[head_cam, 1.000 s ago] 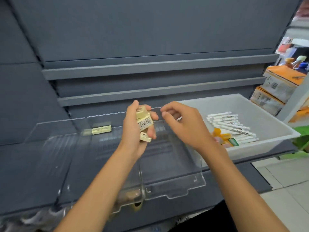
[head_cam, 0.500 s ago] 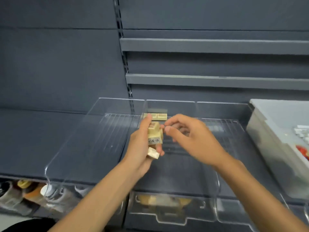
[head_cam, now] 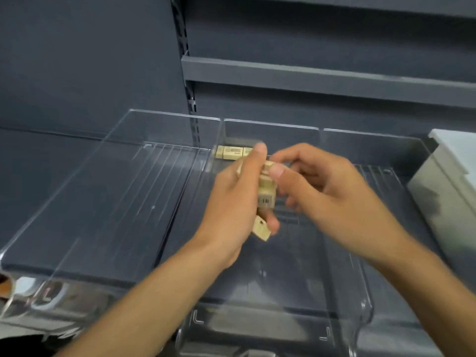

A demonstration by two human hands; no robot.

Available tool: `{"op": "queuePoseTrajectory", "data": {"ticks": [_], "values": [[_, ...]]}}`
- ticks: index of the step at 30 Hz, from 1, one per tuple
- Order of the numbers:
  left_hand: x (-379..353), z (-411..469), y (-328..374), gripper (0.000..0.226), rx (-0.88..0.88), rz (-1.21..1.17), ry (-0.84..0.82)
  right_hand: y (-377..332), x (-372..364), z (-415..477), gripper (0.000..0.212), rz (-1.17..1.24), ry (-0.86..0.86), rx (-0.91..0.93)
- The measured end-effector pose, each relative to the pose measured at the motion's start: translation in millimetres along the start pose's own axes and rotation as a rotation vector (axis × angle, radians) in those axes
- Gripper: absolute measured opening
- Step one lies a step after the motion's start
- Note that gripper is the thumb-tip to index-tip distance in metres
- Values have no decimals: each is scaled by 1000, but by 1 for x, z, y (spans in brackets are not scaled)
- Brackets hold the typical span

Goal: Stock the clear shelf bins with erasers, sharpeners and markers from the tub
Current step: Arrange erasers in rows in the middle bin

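Left hand [head_cam: 231, 202] gripping eraser stack [head_cam: 266, 191] at frame centre, over middle bin [head_cam: 270, 123]. Right hand [head_cam: 322, 191] pinching top of stack. Only short eraser row [head_cam: 230, 152] lying at bin's back wall; left bin [head_cam: 103, 202] showing no stock. Judging task barely started: sharpeners, markers pending. Tub [head_cam: 450, 176] sitting at right edge. Dark grey shelving [head_cam: 309, 76] running behind.

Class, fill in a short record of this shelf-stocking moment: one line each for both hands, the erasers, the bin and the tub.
left hand: grips held erasers, a beige bundle
right hand: pinches the top eraser of that bundle
shelved erasers: a row at the back of the middle bin
hands' place: above the middle bin
tub: pale, at the right edge; contents out of view
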State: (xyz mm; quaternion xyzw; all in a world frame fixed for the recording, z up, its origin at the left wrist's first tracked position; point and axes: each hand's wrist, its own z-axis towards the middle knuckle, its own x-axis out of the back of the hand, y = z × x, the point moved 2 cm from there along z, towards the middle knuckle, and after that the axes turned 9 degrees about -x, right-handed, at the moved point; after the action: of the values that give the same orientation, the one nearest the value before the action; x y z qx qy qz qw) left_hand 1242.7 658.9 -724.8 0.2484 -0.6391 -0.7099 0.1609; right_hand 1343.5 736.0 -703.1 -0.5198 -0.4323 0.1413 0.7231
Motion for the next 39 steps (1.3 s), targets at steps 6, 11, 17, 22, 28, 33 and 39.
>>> {"op": "queuePoseTrajectory", "data": {"ticks": [6, 11, 17, 22, 28, 33, 39], "values": [[-12, -1, -5, 65, -158, 64, 16, 0, -3, -1, 12, 70, 29, -45], [-11, 0, -7, 58, -208, 62, 113, 6, -11, 2, 17, -11, 115, -74], [-8, 6, 1, 55, -207, 48, 138, 1, -15, 2, 11, 61, 259, -48], [2, 9, 13, 27, 209, -392, 244, 0, -1, 3, 9, 129, 267, -29], [2, -7, -4, 23, 563, -1062, 366, 7, 4, 4, 13, 133, 201, -28], [2, -7, -11, 21, 539, -1026, 316, 8, 5, 6, 16, 370, 96, -87], [2, -2, -18, 11, 485, -859, 287, 15, 5, 7, 11, 382, 100, -89]]}}
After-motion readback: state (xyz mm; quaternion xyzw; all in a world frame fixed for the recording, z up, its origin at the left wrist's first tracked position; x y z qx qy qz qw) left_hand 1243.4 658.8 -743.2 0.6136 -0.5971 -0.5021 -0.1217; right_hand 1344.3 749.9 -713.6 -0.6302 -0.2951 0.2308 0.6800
